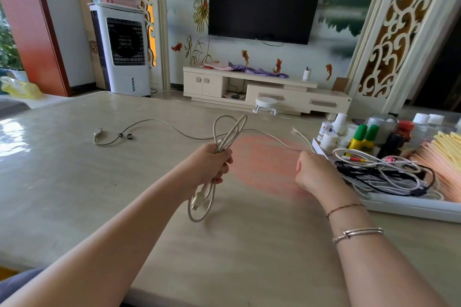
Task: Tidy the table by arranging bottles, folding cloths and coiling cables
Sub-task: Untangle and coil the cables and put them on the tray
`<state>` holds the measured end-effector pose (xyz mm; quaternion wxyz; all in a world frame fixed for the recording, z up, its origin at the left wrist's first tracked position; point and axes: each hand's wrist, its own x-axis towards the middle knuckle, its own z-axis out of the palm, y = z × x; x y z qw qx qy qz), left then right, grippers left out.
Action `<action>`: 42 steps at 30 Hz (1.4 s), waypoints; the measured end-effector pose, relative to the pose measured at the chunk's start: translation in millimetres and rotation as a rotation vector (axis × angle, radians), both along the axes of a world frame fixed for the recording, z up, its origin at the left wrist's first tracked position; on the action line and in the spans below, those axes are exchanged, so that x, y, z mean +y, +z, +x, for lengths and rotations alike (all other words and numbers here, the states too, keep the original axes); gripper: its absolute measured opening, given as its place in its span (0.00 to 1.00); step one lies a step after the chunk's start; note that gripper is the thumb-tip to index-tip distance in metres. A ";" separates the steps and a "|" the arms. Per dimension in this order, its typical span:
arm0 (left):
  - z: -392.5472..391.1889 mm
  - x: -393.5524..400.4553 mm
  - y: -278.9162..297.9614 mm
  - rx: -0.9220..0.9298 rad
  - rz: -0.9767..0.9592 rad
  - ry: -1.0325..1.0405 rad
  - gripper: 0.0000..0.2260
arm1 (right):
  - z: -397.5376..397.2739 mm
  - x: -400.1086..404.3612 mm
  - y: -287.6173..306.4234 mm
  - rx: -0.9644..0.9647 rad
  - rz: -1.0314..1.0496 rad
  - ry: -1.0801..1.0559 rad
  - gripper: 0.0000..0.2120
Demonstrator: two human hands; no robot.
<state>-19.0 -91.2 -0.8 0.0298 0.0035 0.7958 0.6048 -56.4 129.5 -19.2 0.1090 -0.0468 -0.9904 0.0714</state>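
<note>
My left hand [214, 162] grips a bundle of loops of a long white cable [225, 132] above the table; loops stick up above the fist and hang below it with a plug end. From the loops the cable runs right to my right hand [314, 172], which is closed around it. Another stretch trails left across the beige table [124, 194] to a small inline switch [98, 131]. At the right, a white tray [411, 205] holds a tangle of black and white cables [379, 172], several small bottles [359, 138] and folded yellow and orange cloths [444, 157].
Beyond the table's far edge stand a white stool [265, 103], a low TV cabinet [249, 87] and a white air cooler [122, 50]. A yellow plastic bag [21, 87] lies at the far left.
</note>
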 end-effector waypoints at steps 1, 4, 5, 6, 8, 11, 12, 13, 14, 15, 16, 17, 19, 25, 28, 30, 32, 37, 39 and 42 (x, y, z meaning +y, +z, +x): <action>-1.6 0.3 -0.7 0.010 0.013 0.016 0.13 | -0.1 -0.2 0.9 0.011 -0.022 -0.003 0.12; -3.4 -0.7 -2.2 0.036 0.072 0.054 0.11 | -0.1 -11.1 8.8 0.057 -0.401 0.130 0.08; -2.4 -1.2 -2.5 0.053 0.088 0.067 0.09 | 3.4 -19.0 14.4 0.028 -0.616 0.225 0.10; -1.2 -2.1 -3.1 0.072 0.099 0.082 0.07 | 8.5 -27.8 20.3 -0.019 -0.838 0.333 0.12; 0.8 -3.7 -4.7 0.112 0.109 0.108 0.06 | 17.8 -42.4 27.4 -0.144 -1.183 0.499 0.13; 3.6 -4.5 -4.3 0.132 0.130 0.086 0.05 | 23.1 -53.4 27.0 -0.240 -1.375 0.556 0.14; 4.7 -4.7 -3.3 0.127 0.136 0.072 0.05 | 23.6 -55.6 25.6 -0.250 -1.404 0.548 0.14; 5.7 -4.0 -2.3 0.121 0.136 0.058 0.04 | 24.1 -57.2 23.8 -0.263 -1.438 0.541 0.14; 6.5 -3.9 -1.6 0.121 0.125 0.046 0.03 | 24.7 -59.4 23.0 -0.282 -1.474 0.543 0.14; 7.1 -3.1 -1.2 0.125 0.112 0.039 0.02 | 25.7 -61.2 22.5 -0.299 -1.500 0.550 0.14; 6.8 -2.5 -1.7 0.127 0.104 0.037 0.02 | 26.5 -62.7 22.2 -0.310 -1.514 0.555 0.14; 6.3 -2.2 -2.1 0.127 0.106 0.040 0.03 | 27.4 -63.9 22.4 -0.315 -1.521 0.560 0.14; 4.6 -3.7 -2.9 0.125 0.121 0.063 0.03 | 28.0 -65.8 22.7 -0.320 -1.528 0.563 0.14; -0.4 -7.8 -3.1 0.177 0.093 0.203 0.07 | 32.9 -72.7 21.5 -0.579 -1.621 0.610 0.12; -4.8 -17.0 -0.6 0.247 0.078 0.328 0.06 | 36.6 -75.0 25.0 -0.690 -1.525 0.668 0.07; -6.4 -28.2 3.2 0.236 0.120 0.369 0.05 | 37.0 -77.3 26.2 -0.664 -1.437 0.699 0.06; -6.9 -34.9 4.5 0.173 0.132 0.335 0.05 | 36.4 -79.9 25.0 -0.606 -1.484 0.749 0.05; -2.8 -28.7 8.8 -0.007 -0.058 0.106 0.07 | 37.4 -92.8 20.2 -0.269 -1.840 0.646 0.11; 0.2 -27.3 13.8 -0.067 -0.045 0.046 0.11 | 33.5 -100.4 16.1 -0.002 -1.701 0.499 0.13; 3.3 -28.8 16.8 -0.145 0.032 -0.026 0.10 | 29.6 -115.2 9.5 0.280 -1.504 0.379 0.09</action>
